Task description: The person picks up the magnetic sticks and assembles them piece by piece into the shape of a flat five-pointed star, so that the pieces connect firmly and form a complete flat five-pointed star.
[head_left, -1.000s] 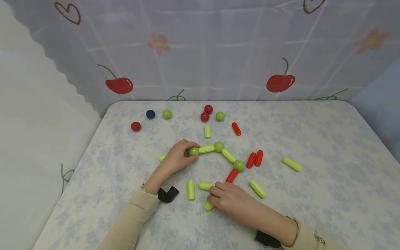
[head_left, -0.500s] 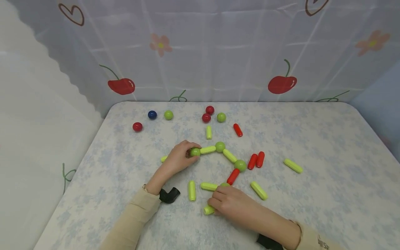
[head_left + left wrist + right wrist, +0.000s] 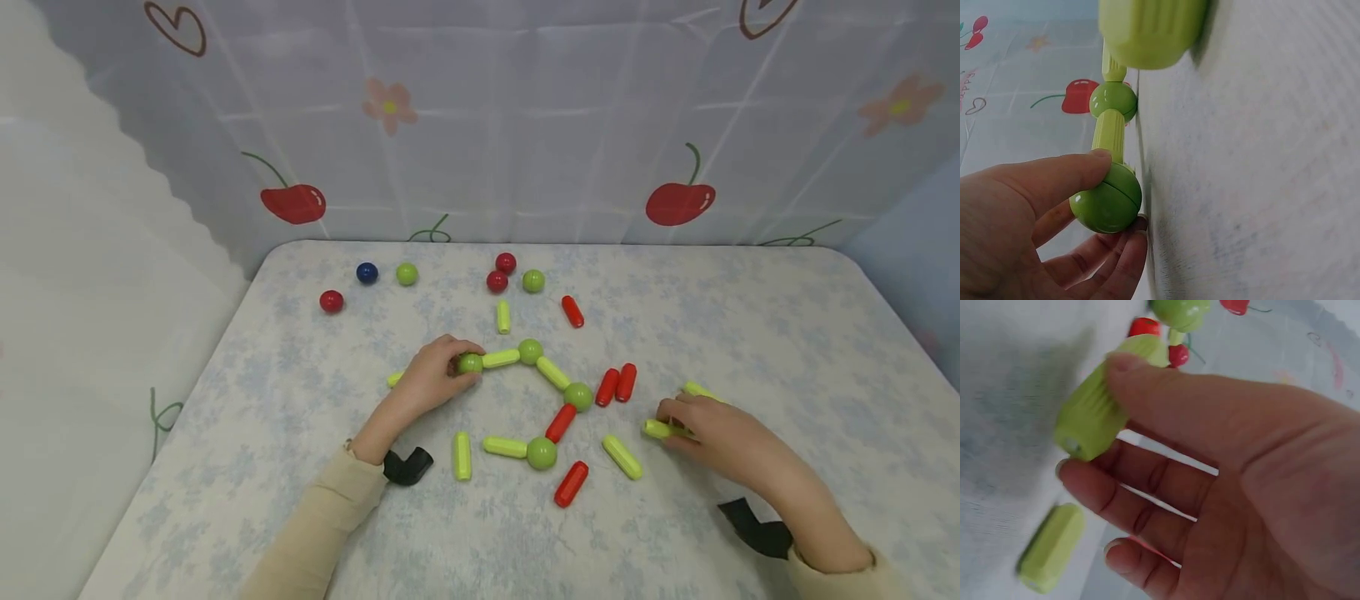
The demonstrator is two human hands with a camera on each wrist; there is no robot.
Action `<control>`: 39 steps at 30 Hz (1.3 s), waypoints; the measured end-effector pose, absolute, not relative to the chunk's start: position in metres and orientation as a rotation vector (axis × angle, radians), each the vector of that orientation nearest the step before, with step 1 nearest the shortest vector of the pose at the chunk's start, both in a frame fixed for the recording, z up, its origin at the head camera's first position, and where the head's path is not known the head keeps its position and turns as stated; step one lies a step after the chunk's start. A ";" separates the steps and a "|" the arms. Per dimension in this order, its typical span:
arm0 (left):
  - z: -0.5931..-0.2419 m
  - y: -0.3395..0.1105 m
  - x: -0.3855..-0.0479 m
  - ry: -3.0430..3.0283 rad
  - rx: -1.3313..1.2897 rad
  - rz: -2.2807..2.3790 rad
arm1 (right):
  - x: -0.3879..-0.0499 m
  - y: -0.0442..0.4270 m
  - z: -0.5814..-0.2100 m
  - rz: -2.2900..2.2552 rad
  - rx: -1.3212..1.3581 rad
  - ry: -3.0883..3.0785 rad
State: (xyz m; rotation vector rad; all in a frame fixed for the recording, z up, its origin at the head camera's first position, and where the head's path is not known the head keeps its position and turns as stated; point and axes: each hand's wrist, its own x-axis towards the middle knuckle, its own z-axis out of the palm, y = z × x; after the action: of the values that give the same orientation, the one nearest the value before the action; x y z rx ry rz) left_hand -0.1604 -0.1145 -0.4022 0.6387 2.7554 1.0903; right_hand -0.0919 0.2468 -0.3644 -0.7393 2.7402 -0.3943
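My left hand (image 3: 431, 379) pinches a green ball (image 3: 471, 363) between thumb and fingers, low over the table in the left wrist view. That ball ends a chain of yellow-green rods (image 3: 501, 358), green balls (image 3: 577, 397) and a red rod (image 3: 560, 423). At the chain's near end, a green ball (image 3: 542, 453) joins the red rod to another yellow-green rod (image 3: 506, 447). Off to the right, my right hand (image 3: 727, 437) holds a loose yellow-green rod (image 3: 1094, 406), thumb against fingers. A second such rod (image 3: 702, 392) lies just beyond that hand, partly hidden.
Loose on the table (image 3: 787, 317) lie red rods (image 3: 626, 382), a single red rod (image 3: 572, 484) and yellow-green rods (image 3: 622, 457). Red balls (image 3: 497, 282), green balls (image 3: 407, 273) and a blue ball (image 3: 367, 272) sit along the back. Behind hangs a printed curtain (image 3: 480, 125).
My right hand has moved right from the chain's near end, carrying the yellow-green rod. The near green ball and a loose red rod are now uncovered. My left hand stays at its ball.
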 end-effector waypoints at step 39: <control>-0.403 -0.120 -0.160 2.845 0.572 1.122 | -0.103 0.131 -0.394 -0.611 -1.444 2.644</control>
State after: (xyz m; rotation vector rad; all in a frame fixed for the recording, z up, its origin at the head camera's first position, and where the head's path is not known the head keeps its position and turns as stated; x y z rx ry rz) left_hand -0.1599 -0.1201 -0.4034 0.5720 2.8448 1.1215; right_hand -0.1033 0.1306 -0.3936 -1.4442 2.6441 -0.6111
